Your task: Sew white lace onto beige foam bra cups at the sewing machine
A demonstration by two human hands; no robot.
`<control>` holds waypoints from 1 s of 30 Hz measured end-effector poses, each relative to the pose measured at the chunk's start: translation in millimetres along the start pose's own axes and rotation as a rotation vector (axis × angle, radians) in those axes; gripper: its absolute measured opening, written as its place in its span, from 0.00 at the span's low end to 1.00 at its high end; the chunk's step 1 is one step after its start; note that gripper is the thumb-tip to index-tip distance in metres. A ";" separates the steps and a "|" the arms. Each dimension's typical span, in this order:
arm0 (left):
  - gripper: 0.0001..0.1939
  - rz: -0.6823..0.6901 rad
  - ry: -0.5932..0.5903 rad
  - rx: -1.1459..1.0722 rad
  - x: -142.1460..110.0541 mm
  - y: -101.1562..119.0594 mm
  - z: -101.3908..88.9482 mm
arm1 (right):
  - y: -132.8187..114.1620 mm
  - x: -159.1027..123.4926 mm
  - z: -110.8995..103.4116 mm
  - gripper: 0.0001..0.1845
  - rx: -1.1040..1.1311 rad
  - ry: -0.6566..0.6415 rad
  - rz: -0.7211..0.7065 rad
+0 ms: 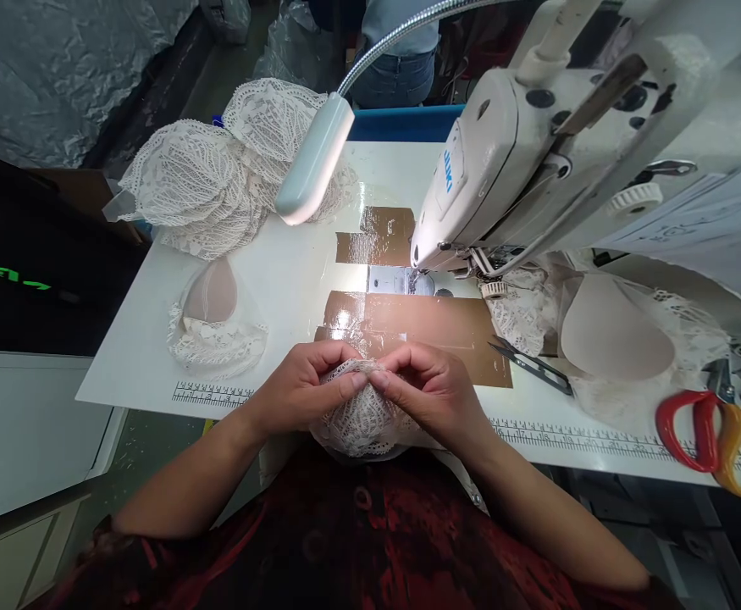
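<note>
At the front edge of the table, a white lace bra cup (361,424) is pinched along its upper edge by both hands. My left hand (310,385) grips it from the left, thumb on top and fingers curled behind. From the right, my right hand (430,385) pinches the same edge, its thumb tip almost meeting the left thumb. The rest of the lace hangs below the hands, over the table edge. Just beyond them is the sewing machine (472,161), its needle area lit over the metal plate (389,280).
Stacked lace cups (185,182) lie back left, below a lamp (316,161). A beige cup with lace (212,292) is at left. On the right are thread snips (532,366), padded lace pieces (617,326) and red-and-orange-handled scissors (693,432). Brown tape (434,326) covers the machine bed. Someone (399,59) is beyond the table.
</note>
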State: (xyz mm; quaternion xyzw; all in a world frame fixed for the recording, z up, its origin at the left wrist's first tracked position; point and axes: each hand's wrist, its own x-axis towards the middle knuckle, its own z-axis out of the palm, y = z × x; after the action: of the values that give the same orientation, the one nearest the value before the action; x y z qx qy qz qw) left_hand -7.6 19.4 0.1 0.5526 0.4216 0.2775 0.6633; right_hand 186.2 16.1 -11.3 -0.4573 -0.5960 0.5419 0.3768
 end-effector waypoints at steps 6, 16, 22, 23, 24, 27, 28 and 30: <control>0.12 0.051 0.000 0.099 2.0 2.1 1.4 | -5.1 2.5 -8.3 0.08 -0.031 -0.149 -0.016; 0.39 -0.085 -0.094 -0.820 -6.7 -20.0 14.1 | 0.8 0.2 -9.5 0.10 0.446 0.253 0.121; 0.30 -0.086 -0.013 -0.786 -11.4 -28.7 39.2 | 11.0 7.3 -11.3 0.10 0.516 0.441 0.188; 0.28 -0.069 0.034 -0.733 -10.6 -28.0 40.2 | 13.1 8.7 -11.6 0.10 0.508 0.445 0.181; 0.27 -0.040 0.077 -0.693 -9.8 -27.4 40.0 | 15.3 10.0 -12.0 0.11 0.500 0.450 0.174; 0.22 0.046 0.143 -0.616 -8.5 -26.4 35.0 | 21.1 13.7 -13.3 0.13 0.483 0.471 0.166; 0.21 0.061 0.147 -0.594 -8.7 -26.3 33.0 | 22.6 14.7 -13.5 0.13 0.482 0.478 0.165; 0.18 0.079 0.135 -0.566 -9.8 -26.3 29.8 | 24.7 16.2 -13.4 0.13 0.484 0.487 0.165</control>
State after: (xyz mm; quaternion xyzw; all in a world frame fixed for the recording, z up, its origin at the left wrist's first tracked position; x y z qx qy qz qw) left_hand 10.9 -9.8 -21.9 0.3418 0.3488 0.4456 0.7503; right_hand 197.4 35.5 -34.8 -0.5173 -0.3040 0.5710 0.5603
